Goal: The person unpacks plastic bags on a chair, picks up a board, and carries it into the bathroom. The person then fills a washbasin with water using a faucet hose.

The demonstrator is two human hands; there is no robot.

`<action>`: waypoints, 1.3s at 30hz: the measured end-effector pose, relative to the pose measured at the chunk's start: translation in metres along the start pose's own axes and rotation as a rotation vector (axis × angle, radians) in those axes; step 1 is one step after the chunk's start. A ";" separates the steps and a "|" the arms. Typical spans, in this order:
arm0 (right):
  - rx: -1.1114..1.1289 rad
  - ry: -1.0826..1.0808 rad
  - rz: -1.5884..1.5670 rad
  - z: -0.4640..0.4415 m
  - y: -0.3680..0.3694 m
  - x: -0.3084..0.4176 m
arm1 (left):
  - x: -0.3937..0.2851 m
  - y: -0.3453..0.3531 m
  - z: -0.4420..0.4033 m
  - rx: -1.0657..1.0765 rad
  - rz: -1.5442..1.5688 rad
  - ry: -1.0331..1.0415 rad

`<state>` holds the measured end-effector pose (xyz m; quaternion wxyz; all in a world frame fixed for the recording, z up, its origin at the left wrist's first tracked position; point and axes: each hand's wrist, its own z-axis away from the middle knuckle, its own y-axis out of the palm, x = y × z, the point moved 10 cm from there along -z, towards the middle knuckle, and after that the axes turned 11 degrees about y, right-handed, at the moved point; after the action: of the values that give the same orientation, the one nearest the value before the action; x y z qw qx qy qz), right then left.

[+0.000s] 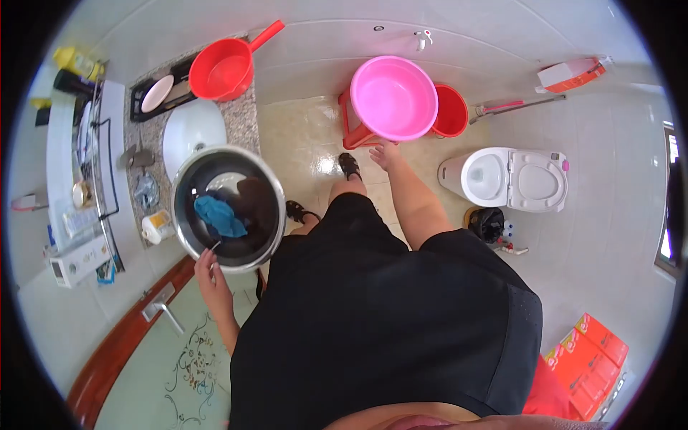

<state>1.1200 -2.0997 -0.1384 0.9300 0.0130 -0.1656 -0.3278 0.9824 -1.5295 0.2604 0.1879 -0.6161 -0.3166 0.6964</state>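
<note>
A round stainless steel basin (271, 175) is at the left, over the edge of the counter. Inside it lies a crumpled blue cloth (219, 216). My left hand (211, 274) grips the near rim of this basin, the thumb over the edge and the other fingers outside. Ahead of me a pink plastic basin (394, 97) rests on a red stool (356, 133). Just below its near rim is my right hand (385, 154), open with fingers spread and holding nothing. Whether its fingertips touch the stool I cannot tell.
On the granite counter (244, 118) are a red dipper (222, 69), a white sink (192, 129) and a white bottle (158, 226). A red bucket (450, 111) stands behind the pink basin. To the right are a toilet (484, 177) and a black-lined bin (487, 225).
</note>
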 end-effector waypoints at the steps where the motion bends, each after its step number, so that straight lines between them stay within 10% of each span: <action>1: 0.002 0.032 -0.076 -0.009 -0.001 0.006 | -0.004 0.006 -0.002 -0.002 -0.031 -0.016; 13: -0.184 0.099 -0.513 -0.086 -0.096 0.084 | -0.135 0.168 -0.026 0.152 -0.085 -0.137; 22: -0.225 0.499 0.373 -0.063 -0.134 0.113 | -0.082 0.217 0.000 0.142 -0.076 -0.220; 27: -0.823 -0.297 0.807 -0.082 -0.161 0.236 | 0.003 0.250 0.072 0.127 0.082 -0.413; 31: -0.544 -1.277 0.689 0.100 0.000 0.406 | 0.068 0.281 0.132 0.355 -0.191 -0.464; 35: -0.447 -1.067 1.188 0.122 0.082 0.467 | 0.073 0.276 0.186 0.046 -0.092 -0.386; 39: -0.493 -0.876 1.650 0.072 0.100 0.470 | 0.068 0.294 0.198 0.174 0.067 -0.668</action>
<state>1.5014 -2.3039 0.0837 0.7000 -0.4265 -0.3812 0.4275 0.8150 -1.7410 0.0200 0.1030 -0.3457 -0.2796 0.8898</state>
